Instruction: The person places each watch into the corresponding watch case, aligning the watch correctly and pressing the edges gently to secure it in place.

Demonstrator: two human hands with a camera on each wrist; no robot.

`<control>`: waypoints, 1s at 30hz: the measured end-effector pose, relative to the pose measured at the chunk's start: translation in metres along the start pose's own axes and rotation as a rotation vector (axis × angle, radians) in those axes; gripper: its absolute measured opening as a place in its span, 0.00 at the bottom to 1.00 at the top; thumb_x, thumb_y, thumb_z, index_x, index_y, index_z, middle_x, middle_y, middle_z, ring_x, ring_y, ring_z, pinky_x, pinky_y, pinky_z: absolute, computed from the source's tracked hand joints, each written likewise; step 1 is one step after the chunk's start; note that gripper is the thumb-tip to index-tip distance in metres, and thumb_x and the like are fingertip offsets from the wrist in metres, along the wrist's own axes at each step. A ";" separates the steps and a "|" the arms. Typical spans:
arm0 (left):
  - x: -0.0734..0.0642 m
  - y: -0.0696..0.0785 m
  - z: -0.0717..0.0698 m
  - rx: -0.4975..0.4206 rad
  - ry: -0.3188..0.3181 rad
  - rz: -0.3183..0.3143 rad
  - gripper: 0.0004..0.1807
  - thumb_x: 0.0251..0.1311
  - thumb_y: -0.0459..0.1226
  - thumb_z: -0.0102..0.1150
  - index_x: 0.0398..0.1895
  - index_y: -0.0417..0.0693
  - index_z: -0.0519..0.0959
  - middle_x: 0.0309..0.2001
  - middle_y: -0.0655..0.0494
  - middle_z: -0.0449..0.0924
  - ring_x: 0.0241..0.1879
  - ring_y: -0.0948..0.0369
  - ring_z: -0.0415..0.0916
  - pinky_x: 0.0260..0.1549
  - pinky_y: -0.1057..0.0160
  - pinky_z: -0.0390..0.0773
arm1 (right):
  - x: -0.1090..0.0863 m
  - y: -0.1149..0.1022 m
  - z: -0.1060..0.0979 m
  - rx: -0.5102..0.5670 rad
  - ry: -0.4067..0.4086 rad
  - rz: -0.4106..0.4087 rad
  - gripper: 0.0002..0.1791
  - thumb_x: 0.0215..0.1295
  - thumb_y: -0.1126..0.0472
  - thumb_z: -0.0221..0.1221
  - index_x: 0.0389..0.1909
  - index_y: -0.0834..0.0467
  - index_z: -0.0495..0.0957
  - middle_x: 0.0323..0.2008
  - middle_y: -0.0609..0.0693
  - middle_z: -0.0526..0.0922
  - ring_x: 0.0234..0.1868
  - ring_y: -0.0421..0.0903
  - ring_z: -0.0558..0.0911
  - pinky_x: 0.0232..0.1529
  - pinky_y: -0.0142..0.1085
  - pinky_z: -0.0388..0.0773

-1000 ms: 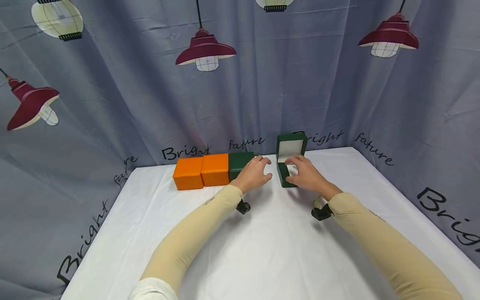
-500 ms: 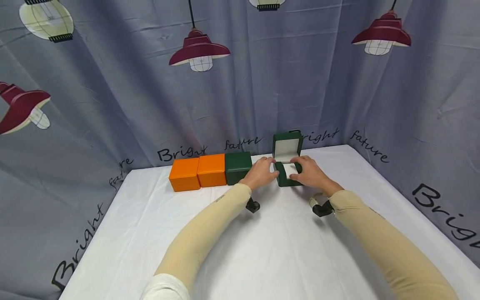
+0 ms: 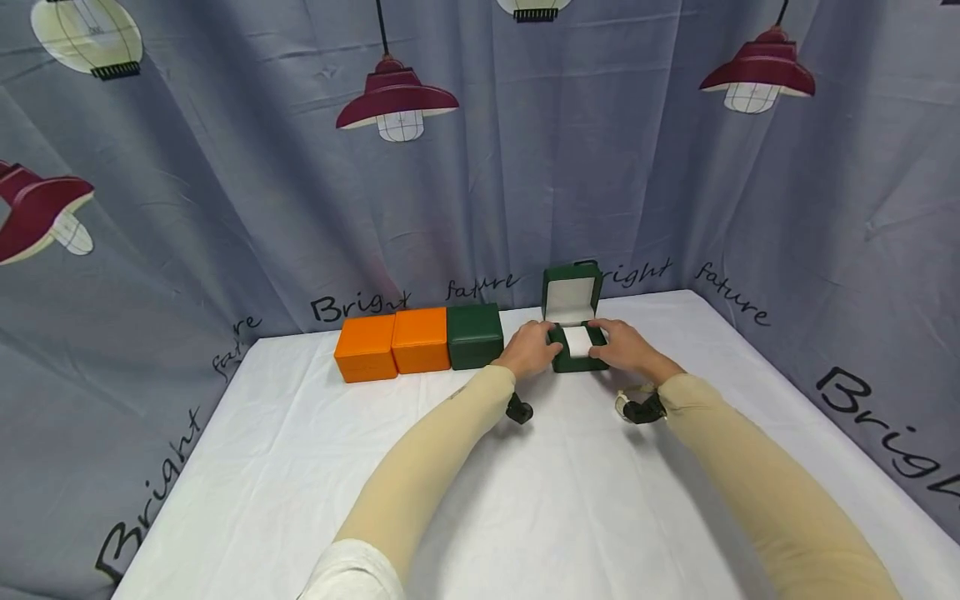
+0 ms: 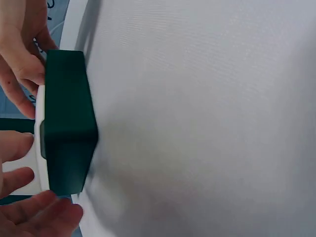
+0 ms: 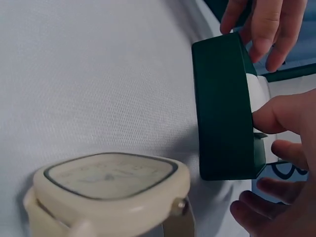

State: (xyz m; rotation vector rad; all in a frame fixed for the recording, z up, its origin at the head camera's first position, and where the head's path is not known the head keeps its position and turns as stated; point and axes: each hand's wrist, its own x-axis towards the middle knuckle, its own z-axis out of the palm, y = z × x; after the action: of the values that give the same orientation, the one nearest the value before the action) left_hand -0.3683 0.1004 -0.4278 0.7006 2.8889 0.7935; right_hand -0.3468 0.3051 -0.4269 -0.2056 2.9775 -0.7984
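Note:
A green watch box (image 3: 577,364) stands at the back of the table with its lid (image 3: 570,297) raised, showing pale lining. Inside sits a white cushion (image 3: 578,342). My left hand (image 3: 528,346) is at the box's left side, with loosely bent, spread fingers (image 4: 44,202) near the side wall and cushion. From the other side my right hand (image 3: 628,346) meets the box; its thumb touches the rim beside the cushion and its other fingers (image 5: 291,150) stay spread. How firmly either hand touches is not visible.
To the left stand two orange boxes (image 3: 365,347) and a closed green box (image 3: 476,336) in a row. The white-covered table (image 3: 285,433) ends at a grey printed curtain (image 3: 495,208). A cream watch (image 5: 111,177) is on the right wrist.
My left hand has moved right, from beside the closed green box to the open watch box. The right hand has shifted from above the box to its right side, uncovering the cushion.

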 end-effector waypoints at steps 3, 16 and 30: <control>0.001 -0.001 0.001 -0.002 -0.003 0.004 0.26 0.73 0.46 0.55 0.71 0.51 0.72 0.62 0.50 0.75 0.61 0.57 0.74 0.60 0.59 0.76 | 0.001 -0.002 -0.001 0.007 -0.019 0.013 0.36 0.67 0.59 0.55 0.74 0.68 0.60 0.67 0.73 0.69 0.65 0.68 0.72 0.65 0.60 0.69; 0.002 0.001 -0.002 0.121 -0.021 0.008 0.21 0.72 0.44 0.57 0.63 0.45 0.79 0.62 0.49 0.74 0.63 0.55 0.73 0.59 0.60 0.77 | 0.003 -0.008 0.003 0.006 -0.057 0.043 0.37 0.67 0.56 0.55 0.74 0.67 0.61 0.70 0.72 0.65 0.70 0.69 0.66 0.69 0.61 0.64; -0.008 0.004 -0.012 0.145 -0.043 -0.082 0.15 0.68 0.34 0.57 0.54 0.37 0.81 0.57 0.46 0.77 0.46 0.58 0.74 0.46 0.63 0.77 | 0.003 -0.022 0.010 0.059 -0.060 0.004 0.37 0.65 0.54 0.61 0.72 0.67 0.65 0.69 0.70 0.68 0.67 0.65 0.71 0.67 0.57 0.68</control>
State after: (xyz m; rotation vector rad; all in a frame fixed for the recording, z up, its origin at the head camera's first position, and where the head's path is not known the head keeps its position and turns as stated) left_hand -0.3612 0.0942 -0.4157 0.5990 2.9368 0.5574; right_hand -0.3467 0.2811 -0.4242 -0.2174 2.8933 -0.8629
